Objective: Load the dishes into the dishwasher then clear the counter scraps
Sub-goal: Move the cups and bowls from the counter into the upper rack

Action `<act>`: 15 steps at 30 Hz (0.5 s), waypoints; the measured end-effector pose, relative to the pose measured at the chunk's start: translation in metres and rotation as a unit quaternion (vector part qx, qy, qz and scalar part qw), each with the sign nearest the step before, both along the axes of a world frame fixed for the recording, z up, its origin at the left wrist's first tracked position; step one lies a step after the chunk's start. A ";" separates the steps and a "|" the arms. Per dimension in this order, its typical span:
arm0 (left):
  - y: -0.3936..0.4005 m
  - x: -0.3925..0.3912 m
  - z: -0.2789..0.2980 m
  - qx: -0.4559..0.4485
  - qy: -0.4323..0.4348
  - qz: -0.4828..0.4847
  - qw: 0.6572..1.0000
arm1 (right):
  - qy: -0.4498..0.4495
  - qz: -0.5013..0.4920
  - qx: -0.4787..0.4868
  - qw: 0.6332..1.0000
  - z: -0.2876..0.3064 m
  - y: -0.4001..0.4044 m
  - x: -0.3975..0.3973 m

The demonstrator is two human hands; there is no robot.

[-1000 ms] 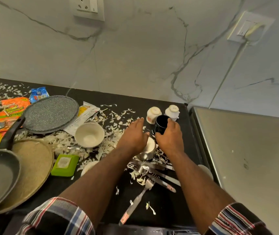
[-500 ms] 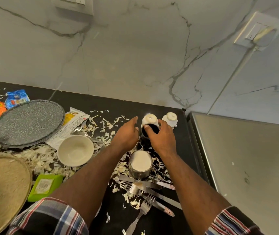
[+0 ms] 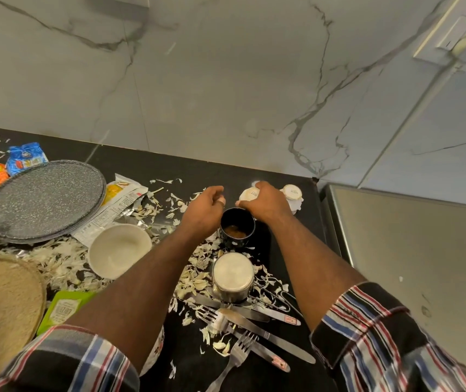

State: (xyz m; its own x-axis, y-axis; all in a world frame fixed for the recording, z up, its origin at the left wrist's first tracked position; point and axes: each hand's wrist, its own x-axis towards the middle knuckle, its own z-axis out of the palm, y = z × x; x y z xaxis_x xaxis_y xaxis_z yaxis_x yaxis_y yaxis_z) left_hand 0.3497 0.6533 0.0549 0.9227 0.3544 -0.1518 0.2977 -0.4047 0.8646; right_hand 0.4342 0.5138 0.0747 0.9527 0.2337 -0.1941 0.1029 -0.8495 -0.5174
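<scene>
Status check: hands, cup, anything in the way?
Right hand grips black cup by its rim; left hand loose beside it, holding nothing. Cup on counter. Steel tumbler just in front.

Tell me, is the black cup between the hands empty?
No, the black cup holds a brown residue at its bottom, and the right hand grips its rim.

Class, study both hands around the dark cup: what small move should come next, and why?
Probably lift the dark cup off the counter. The right hand grips its far rim, the left hand hovers beside it holding nothing, and brown residue inside marks it as a dish for loading.
</scene>
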 end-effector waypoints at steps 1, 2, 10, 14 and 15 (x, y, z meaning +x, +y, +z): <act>0.001 0.001 0.000 -0.005 0.000 0.001 1.000 | 0.004 -0.001 0.001 1.000 0.000 0.001 0.001; 0.002 0.001 0.001 -0.015 0.000 0.002 1.000 | 0.003 -0.006 0.004 1.000 0.001 0.001 0.003; -0.003 0.012 0.023 -0.085 -0.036 -0.050 0.995 | -0.012 -0.010 0.120 0.993 0.034 0.009 0.007; -0.012 0.020 0.030 -0.107 -0.071 -0.049 0.991 | 0.006 0.020 0.160 0.987 0.045 0.010 0.004; -0.012 0.021 0.028 -0.091 -0.076 -0.033 0.992 | 0.020 0.028 0.180 0.983 0.045 0.008 0.005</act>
